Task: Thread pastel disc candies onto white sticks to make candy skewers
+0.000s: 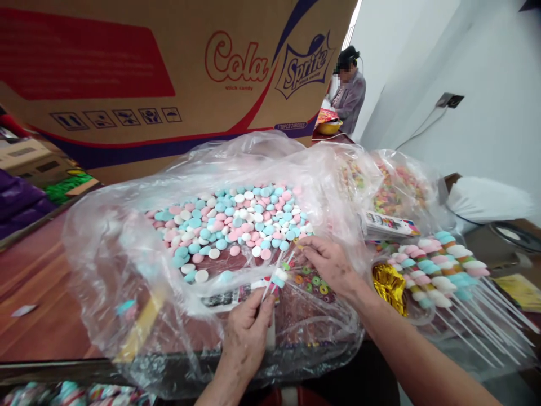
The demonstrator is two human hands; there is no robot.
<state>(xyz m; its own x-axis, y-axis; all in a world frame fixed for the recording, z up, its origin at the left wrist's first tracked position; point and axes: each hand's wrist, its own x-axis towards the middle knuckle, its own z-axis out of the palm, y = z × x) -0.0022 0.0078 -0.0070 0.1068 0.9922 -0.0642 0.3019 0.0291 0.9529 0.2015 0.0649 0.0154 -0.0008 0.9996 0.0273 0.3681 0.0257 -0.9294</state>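
Our left hand [245, 332] is nearly closed, thumb pinched against the fingers around the lower part of what look like two thin white sticks [266, 291]. We grip them low, probably so the upper length is free for the small stack of blue and white sweets [279, 277] on it. Our right hand [332, 264] reaches in beyond the tips, its thumb and fingertips drawn close together; something small and yellow seems to be there, but we cannot tell whether it is pinched or only just behind.

We have the loose pastel sweets [236, 220] heaped beyond our hands, with the coloured rings [311, 281] nearer to us, just below the right wrist; this looks meant to keep both within a short reach. The clear plastic bag [122, 206] lies spread open around the sweets, perhaps serving as a tray and liner over the table [38, 316]. To our right, loaded skewers [439, 268] lie stacked with their bare ends pointing towards us, which likely keeps the sweets from being handled.

The pastel pieces are smooth, rounded discs, matt and chalky in pink, blue and white; the rings are small and brightly coloured. The bag is thin, crinkled and glossy, the gold foil strips [387, 288] beside the skewers shine, and the cardboard box [127, 146] behind is flat, stiff and printed
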